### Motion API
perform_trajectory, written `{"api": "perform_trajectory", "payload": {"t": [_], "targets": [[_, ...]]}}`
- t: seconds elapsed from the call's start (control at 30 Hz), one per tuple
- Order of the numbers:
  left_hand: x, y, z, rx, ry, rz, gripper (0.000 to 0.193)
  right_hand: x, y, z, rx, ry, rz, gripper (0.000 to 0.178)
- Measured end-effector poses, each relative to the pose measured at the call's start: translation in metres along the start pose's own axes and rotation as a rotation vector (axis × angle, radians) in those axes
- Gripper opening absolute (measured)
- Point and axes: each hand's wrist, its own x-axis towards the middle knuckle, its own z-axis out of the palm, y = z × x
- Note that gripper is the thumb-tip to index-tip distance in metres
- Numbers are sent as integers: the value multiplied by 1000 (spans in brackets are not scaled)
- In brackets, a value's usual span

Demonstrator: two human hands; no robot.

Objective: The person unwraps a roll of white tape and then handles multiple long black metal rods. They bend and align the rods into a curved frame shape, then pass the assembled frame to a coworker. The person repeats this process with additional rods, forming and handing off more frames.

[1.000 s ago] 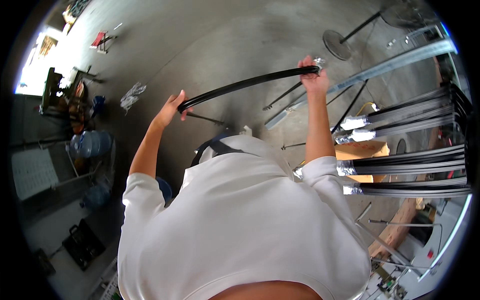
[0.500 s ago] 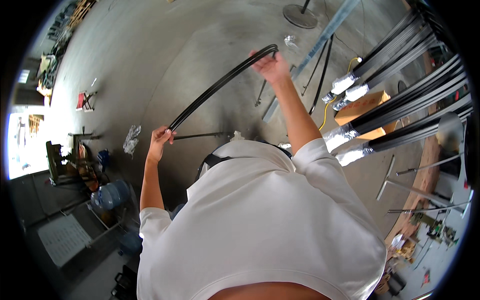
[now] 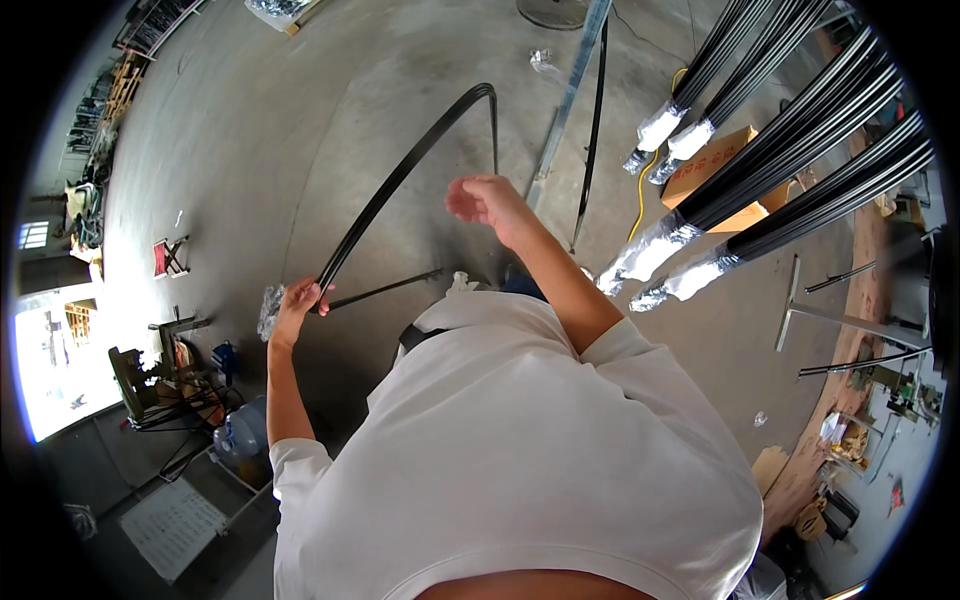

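My left hand [image 3: 294, 306] is closed around a bundle of long black strips [image 3: 395, 180]. From this grip the bundle arcs up and away, bends sharply at its far top, and drops toward my right hand [image 3: 488, 204]. My right hand is open, palm partly showing, its fingers loosely stretched and holding nothing. The strips' descending part passes out of sight behind it, so I cannot tell whether they touch. A black length [image 3: 385, 289] also runs from beside my left hand toward my waist.
Thick bundles of black strips [image 3: 800, 125] with clear-wrapped ends reach in from the right, over a cardboard box [image 3: 712, 172]. A metal bar [image 3: 568, 105] stands ahead, near a yellow cable [image 3: 641, 205]. Crumpled plastic [image 3: 270, 312] and a small folding stool [image 3: 170, 258] are on the left.
My right hand has come off the bundle's bend and moved down and left. The far part of the strips now hangs down from the bend. My left hand keeps its hold, slightly lower.
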Motion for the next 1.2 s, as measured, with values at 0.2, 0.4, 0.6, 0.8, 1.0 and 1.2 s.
{"api": "perform_trajectory", "payload": {"t": [0.2, 0.4, 0.6, 0.8, 1.0, 1.2], "targets": [[10, 6, -1, 112, -9, -51, 32, 15, 25, 22, 12, -100, 103, 18], [10, 9, 5, 65, 6, -99, 24, 32, 51, 56, -178, -249, 173, 31], [2, -12, -1, 67, 108, -114, 24, 42, 65, 79, -178, -291, 186, 42], [-15, -38, 0, 215, 234, -49, 30, 55, 60, 95, 84, -228, 150, 39], [-11, -84, 48, 269, 870, 223, 49, 53, 52, 93, 151, -344, 166, 28], [24, -118, 81, 149, 1414, 51, 44, 62, 54, 87, 205, -431, 230, 28]]}}
